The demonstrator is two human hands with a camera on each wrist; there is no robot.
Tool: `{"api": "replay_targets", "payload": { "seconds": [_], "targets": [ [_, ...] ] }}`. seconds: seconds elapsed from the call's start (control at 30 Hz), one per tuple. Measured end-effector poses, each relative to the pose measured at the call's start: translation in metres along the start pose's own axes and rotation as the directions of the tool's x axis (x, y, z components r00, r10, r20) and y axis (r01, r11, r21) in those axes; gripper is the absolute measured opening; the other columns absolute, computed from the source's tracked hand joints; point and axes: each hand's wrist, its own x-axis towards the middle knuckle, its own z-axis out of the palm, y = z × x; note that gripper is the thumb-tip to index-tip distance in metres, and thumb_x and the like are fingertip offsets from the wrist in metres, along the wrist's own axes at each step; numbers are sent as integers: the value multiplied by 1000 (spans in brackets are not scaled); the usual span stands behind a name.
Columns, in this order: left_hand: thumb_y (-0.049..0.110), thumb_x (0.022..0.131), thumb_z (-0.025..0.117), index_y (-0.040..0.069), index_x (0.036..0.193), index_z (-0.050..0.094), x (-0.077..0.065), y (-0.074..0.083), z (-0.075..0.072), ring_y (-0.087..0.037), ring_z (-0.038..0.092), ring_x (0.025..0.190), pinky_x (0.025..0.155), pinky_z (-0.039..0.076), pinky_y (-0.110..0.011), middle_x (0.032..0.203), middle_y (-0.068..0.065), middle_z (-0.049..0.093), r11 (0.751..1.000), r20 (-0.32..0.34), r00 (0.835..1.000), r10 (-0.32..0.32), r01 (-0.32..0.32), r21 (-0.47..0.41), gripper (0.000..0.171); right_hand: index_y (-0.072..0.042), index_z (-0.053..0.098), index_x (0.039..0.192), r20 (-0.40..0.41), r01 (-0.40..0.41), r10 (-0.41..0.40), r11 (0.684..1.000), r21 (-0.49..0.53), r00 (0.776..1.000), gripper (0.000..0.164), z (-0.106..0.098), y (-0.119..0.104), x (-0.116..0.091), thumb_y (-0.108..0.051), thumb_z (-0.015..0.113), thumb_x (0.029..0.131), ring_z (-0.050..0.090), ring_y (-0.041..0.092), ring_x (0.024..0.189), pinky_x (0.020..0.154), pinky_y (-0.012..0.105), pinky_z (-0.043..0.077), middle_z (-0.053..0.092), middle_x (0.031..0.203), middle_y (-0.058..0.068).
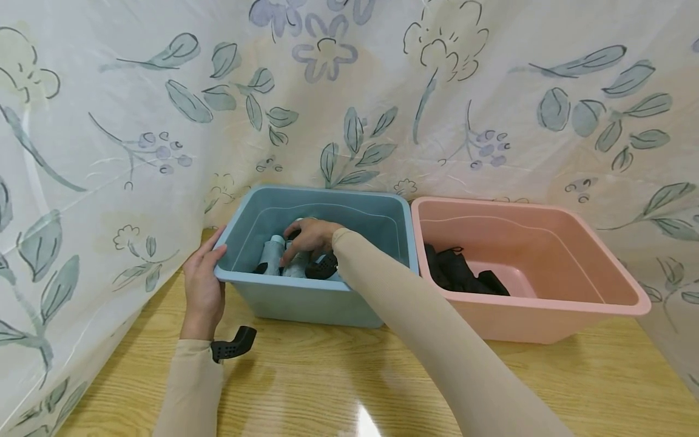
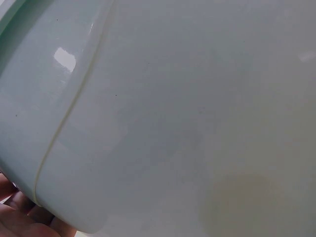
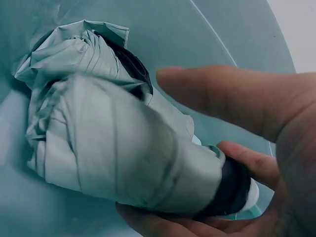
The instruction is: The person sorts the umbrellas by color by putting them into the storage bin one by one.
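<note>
My left hand point(image 1: 203, 285) holds the left end of the blue bin point(image 1: 322, 300), its thumb near the rim. In the left wrist view its fingers point(image 2: 29, 217) are at the bin's lower edge. My right hand point(image 1: 314, 235) is inside the bin around a pale grey-green folded umbrella point(image 3: 118, 143). In the right wrist view the thumb stands apart above this slightly blurred umbrella, while other fingers lie beneath and beside its dark-banded handle end. A second similar umbrella point(image 1: 271, 255) lies to the left in the bin.
A pink bin point(image 1: 524, 315) stands right beside the blue one, with black cloth-like items point(image 1: 464, 273) at its left. Both bins sit on a wooden table point(image 1: 306, 376) before a flowered curtain point(image 1: 349, 91). Black mounts point(image 1: 235, 345) are on both wrists.
</note>
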Motion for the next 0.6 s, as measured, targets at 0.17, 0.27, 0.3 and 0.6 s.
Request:
{"api": "replay_targets", "payload": {
  "seconds": [0.17,0.27,0.3,0.6],
  "targets": [
    [10,107,39,1,153,43,0,0,0,-24,39,143,117,28,-44,156,-14,43,1000,2,1000,1,-1,-1,47,-6,34,157,36,-11,8,997,72,999,78,-2,1,1,-11,75,91,51,36,132,93,40,54,31,160,16],
    [10,107,39,1,153,43,0,0,0,-24,40,143,117,28,-43,156,-13,43,1000,7,1000,3,-3,1,46,-2,33,157,33,-16,12,992,124,999,76,-2,1,2,-10,73,93,52,38,131,93,39,54,32,159,16],
    [10,107,39,1,153,43,0,0,0,-24,39,143,117,28,-44,156,-13,43,1000,10,1000,2,-3,1,46,-2,34,156,28,-17,13,992,123,1000,74,-3,1,1,-11,73,94,53,38,130,93,40,54,34,158,16],
    [10,107,39,1,153,42,-1,1,-1,-24,38,144,118,26,-45,157,-13,41,1000,8,1000,2,-2,6,47,-1,37,155,-11,-27,28,996,88,1000,70,-5,-7,-8,-19,71,96,55,40,127,94,46,53,47,148,18]
  ]
}}
